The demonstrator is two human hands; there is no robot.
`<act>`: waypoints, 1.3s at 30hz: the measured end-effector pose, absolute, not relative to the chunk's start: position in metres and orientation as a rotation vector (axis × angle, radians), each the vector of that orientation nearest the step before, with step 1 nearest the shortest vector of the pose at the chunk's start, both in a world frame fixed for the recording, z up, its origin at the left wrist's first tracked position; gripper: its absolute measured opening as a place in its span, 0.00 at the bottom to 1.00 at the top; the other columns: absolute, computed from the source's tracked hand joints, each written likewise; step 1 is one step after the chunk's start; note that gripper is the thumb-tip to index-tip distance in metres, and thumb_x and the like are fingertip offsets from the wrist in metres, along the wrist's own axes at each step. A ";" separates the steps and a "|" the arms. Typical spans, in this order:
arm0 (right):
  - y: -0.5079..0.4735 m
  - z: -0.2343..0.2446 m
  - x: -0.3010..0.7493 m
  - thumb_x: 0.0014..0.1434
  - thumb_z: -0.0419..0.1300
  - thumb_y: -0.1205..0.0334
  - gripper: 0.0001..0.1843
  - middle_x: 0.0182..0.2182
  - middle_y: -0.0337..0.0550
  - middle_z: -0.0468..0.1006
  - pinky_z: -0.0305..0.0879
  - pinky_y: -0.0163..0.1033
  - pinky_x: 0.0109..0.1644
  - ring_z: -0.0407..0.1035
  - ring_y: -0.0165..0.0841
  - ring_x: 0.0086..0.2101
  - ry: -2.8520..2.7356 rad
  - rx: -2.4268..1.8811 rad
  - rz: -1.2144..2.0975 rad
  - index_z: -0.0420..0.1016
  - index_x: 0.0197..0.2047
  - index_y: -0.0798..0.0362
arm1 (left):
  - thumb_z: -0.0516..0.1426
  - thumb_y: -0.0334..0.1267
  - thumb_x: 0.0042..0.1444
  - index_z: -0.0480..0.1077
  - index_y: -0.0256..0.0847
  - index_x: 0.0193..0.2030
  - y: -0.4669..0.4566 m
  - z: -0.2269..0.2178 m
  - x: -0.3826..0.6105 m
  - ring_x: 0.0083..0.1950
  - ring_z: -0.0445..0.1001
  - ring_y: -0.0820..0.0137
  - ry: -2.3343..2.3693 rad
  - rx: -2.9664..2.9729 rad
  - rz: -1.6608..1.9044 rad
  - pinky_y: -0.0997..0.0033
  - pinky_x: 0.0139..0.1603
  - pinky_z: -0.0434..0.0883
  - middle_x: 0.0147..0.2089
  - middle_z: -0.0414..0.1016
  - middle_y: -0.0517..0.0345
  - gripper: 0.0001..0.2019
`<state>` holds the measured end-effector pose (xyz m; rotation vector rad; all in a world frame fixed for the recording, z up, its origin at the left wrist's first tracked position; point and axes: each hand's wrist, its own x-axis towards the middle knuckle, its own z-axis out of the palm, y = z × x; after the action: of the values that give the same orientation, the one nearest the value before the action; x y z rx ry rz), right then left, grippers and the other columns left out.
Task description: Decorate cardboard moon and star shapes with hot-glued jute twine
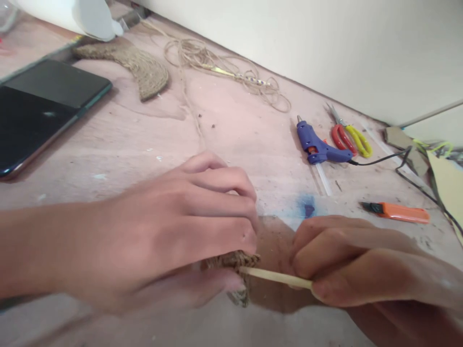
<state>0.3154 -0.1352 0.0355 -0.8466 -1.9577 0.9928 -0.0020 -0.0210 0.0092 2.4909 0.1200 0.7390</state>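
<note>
My left hand (188, 221) is closed around a small piece of coiled brown twine (238, 260), with the fingers above and the thumb below, so much of it is hidden. Between its fingers and thumb, my right hand (365, 260) pinches a thin pale wooden stick (278, 277). The stick's far tip touches the twine piece beside my left thumb. A strand of twine (191, 115) runs from the back of the table down to behind my left hand.
A phone (47, 106) and a curved twine-covered piece (141, 67) lie left, near a white bottle (79, 17). Loose twine (195, 53) is at the back. A blue glue gun (318, 144), scissors (350, 135) and an orange cutter knife (401, 212) lie right, with a black cord (383, 159).
</note>
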 end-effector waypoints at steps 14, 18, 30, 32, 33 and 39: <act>-0.137 0.020 0.326 0.95 0.65 0.57 0.12 0.44 0.41 0.98 0.96 0.41 0.51 0.94 0.35 0.39 -2.056 -0.808 0.670 0.86 0.54 0.49 | 0.55 0.36 0.96 0.69 0.50 0.52 -0.013 0.021 0.000 0.47 0.81 0.59 0.169 2.412 0.522 0.51 0.58 0.78 0.44 0.83 0.60 0.13; -0.131 0.028 0.316 1.01 0.49 0.48 0.30 0.38 0.36 0.94 0.89 0.36 0.44 0.88 0.27 0.32 -2.138 -0.907 0.728 0.80 0.47 0.49 | 0.55 0.32 0.93 0.61 0.50 0.44 -0.008 0.022 0.003 0.37 0.74 0.62 0.136 2.456 0.557 0.52 0.52 0.76 0.37 0.75 0.64 0.18; -0.127 0.033 0.318 1.01 0.47 0.51 0.29 0.39 0.39 0.94 0.89 0.38 0.48 0.89 0.30 0.34 -2.239 -0.830 0.688 0.81 0.47 0.49 | 0.65 0.40 0.89 0.70 0.50 0.51 -0.004 0.010 0.002 0.42 0.81 0.59 0.058 2.493 0.407 0.50 0.55 0.74 0.46 0.83 0.63 0.11; -0.127 0.033 0.318 1.00 0.52 0.52 0.27 0.39 0.39 0.94 0.88 0.37 0.47 0.88 0.30 0.34 -2.227 -0.837 0.713 0.83 0.48 0.49 | 0.65 0.41 0.90 0.71 0.50 0.51 -0.004 0.010 0.002 0.46 0.83 0.58 0.039 2.502 0.399 0.49 0.57 0.75 0.48 0.84 0.61 0.11; -0.127 0.035 0.318 0.99 0.55 0.53 0.24 0.40 0.39 0.95 0.89 0.38 0.47 0.88 0.30 0.34 -2.236 -0.860 0.704 0.84 0.49 0.48 | 0.65 0.41 0.91 0.71 0.50 0.52 -0.003 0.010 0.002 0.47 0.83 0.57 0.029 2.505 0.399 0.48 0.57 0.75 0.48 0.84 0.60 0.10; -0.129 0.060 0.301 0.97 0.53 0.65 0.35 0.33 0.42 0.91 0.84 0.39 0.37 0.80 0.30 0.26 -2.488 -0.872 0.497 0.81 0.32 0.49 | 0.63 0.42 0.92 0.72 0.51 0.55 0.000 0.009 0.003 0.48 0.85 0.55 0.009 2.509 0.422 0.46 0.55 0.74 0.50 0.87 0.57 0.08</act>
<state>0.3012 -0.1293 0.0605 -0.8717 -2.4878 0.4969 0.0027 -0.0003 0.0094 2.5089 0.0093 0.4223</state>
